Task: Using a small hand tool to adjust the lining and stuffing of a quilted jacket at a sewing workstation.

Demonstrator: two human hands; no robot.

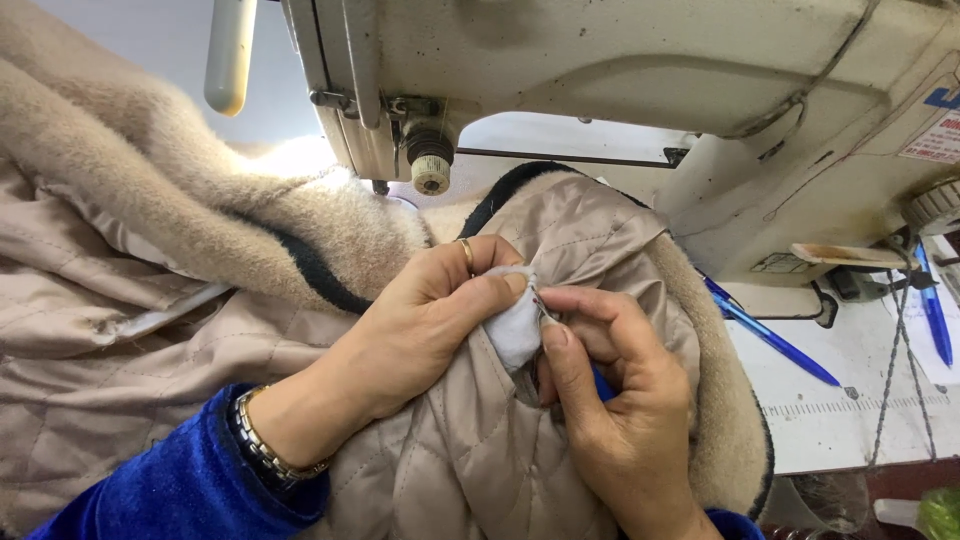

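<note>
The left hand (420, 320) is pinching a bit of white stuffing (512, 330) poking out of the quilted lining (470, 450). The right hand (610, 400) is closing its fingers around a small tool (545, 310), picking there. The coat is lying by the sewing machine (600, 90), and the hole is not closed yet.

A white, worn sewing table (850, 420) is carrying everything here. A cream-coloured industrial sewing machine (620, 90) is standing on it, and a bulky beige garment of quilted satin lining and plush fleece (150, 300) is lying spread over its left side. Two blue ballpoint pens are resting on the bare right part, one slanted (775, 340), one near the edge (935, 315).
</note>
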